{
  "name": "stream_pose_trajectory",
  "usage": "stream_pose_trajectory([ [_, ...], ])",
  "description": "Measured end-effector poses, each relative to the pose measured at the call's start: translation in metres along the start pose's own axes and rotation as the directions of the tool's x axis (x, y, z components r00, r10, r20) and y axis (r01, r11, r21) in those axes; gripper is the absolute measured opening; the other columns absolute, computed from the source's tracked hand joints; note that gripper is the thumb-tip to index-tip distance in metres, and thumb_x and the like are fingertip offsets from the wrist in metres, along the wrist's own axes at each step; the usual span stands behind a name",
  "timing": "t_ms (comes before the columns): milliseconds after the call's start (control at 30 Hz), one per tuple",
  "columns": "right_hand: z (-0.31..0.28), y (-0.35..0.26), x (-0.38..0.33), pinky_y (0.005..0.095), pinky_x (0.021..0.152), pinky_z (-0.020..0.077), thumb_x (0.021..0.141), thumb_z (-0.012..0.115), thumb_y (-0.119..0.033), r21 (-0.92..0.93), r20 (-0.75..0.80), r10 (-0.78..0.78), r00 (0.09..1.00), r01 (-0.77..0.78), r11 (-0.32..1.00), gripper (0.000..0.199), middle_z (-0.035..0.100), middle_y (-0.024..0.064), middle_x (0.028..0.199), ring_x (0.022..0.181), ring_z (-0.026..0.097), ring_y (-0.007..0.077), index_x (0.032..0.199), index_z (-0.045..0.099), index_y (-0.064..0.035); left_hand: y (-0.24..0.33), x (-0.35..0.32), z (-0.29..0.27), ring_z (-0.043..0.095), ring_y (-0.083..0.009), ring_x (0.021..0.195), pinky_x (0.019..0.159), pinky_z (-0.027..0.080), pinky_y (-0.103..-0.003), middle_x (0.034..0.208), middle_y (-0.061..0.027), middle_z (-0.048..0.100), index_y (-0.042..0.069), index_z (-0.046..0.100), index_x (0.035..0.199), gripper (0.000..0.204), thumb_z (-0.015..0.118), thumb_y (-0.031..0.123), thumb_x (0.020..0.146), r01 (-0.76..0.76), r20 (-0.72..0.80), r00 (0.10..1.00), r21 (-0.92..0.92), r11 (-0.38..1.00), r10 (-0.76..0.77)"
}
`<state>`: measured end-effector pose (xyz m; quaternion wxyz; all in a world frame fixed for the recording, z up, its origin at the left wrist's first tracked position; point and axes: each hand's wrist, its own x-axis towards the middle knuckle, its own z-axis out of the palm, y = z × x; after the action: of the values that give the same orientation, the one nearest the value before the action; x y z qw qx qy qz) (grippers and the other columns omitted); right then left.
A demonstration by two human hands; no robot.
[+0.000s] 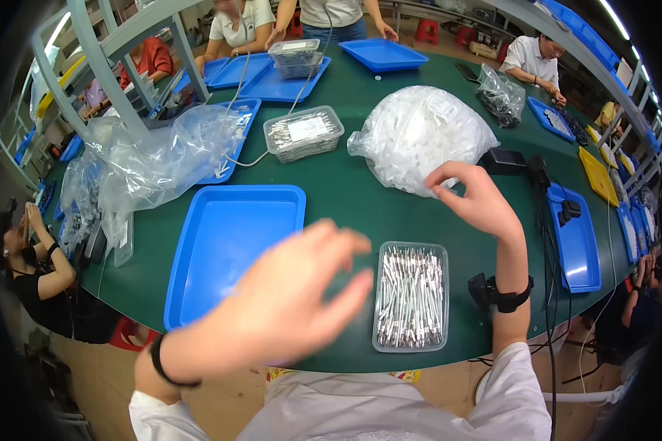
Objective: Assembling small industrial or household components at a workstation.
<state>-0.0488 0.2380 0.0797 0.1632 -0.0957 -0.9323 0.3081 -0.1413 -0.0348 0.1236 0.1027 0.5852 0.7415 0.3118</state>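
Note:
My left hand (305,283), smeared by motion, hovers over the right part of a blue tray (232,192) and the table beside it. Its thumb stands apart from the fingers, with nothing visible between them. My right hand (478,202) is at the lower right edge of a big clear plastic bag (423,128) full of small white pieces. Thumb and fingers are curved with a gap between them; I cannot tell whether they touch the bag. Between my forearms sits a clear plastic box (412,298) packed with thin white and silver rod-like parts.
A second box of similar parts (303,134) stands farther back. Crumpled clear bags (154,154) lie at the left by a grey metal frame (121,66). Cables (548,257) and another blue tray (577,253) are at the right. Several people sit or stand around the green table (338,202).

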Motion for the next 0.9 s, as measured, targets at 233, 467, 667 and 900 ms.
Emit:
stream_pose_trajectory([
  [233,0.014,0.019,-0.008,0.0371,0.061,0.0459,0.068,0.05,0.005,-0.157,0.311,-0.136,0.941,0.192,0.969,0.007,0.06,0.0176,0.069,0.067,0.058,0.0321,0.069,0.057,0.0032,-0.108,0.129,0.055,0.049,-0.0316,0.108,0.092,0.039,-0.042,0.105,-0.0154,0.055,0.006,0.05,0.12,0.047,0.062,0.012,0.076,-0.23,-0.06,0.96,0.392,0.891,0.274],
  [467,-0.011,0.02,-0.02,0.0315,0.061,0.049,0.062,0.057,0.002,-0.336,0.356,0.177,0.917,-0.051,0.94,0.009,0.063,0.0136,0.067,0.065,0.063,0.0258,0.069,0.063,0.0012,-0.154,0.15,0.082,0.044,-0.0338,0.109,0.096,0.032,-0.045,0.11,-0.0146,0.05,0.02,0.042,0.127,0.059,0.067,0.015,0.073,-0.137,0.106,0.99,0.506,0.852,0.096],
  [667,-0.033,0.037,-0.023,0.0285,0.064,0.0506,0.062,0.063,-0.001,-0.344,0.349,0.386,0.854,-0.266,0.9,0.012,0.066,0.0117,0.071,0.068,0.065,0.0202,0.072,0.069,-0.0013,-0.161,0.138,0.086,0.047,-0.0318,0.103,0.089,0.037,-0.042,0.102,-0.0133,0.051,0.012,0.047,0.116,0.05,0.069,0.015,0.072,-0.201,-0.055,0.966,0.455,0.867,0.252],
  [900,-0.029,0.041,-0.017,0.0277,0.061,0.0506,0.061,0.066,-0.003,-0.407,0.36,0.465,0.809,-0.313,0.858,0.011,0.067,0.0101,0.068,0.064,0.065,0.018,0.071,0.07,-0.0036,-0.179,0.153,0.101,0.051,-0.0327,0.093,0.079,0.044,-0.039,0.094,-0.0146,0.049,0.001,0.051,0.09,0.03,0.07,0.016,0.073,0.108,-0.254,0.966,0.239,0.965,-0.045],
])
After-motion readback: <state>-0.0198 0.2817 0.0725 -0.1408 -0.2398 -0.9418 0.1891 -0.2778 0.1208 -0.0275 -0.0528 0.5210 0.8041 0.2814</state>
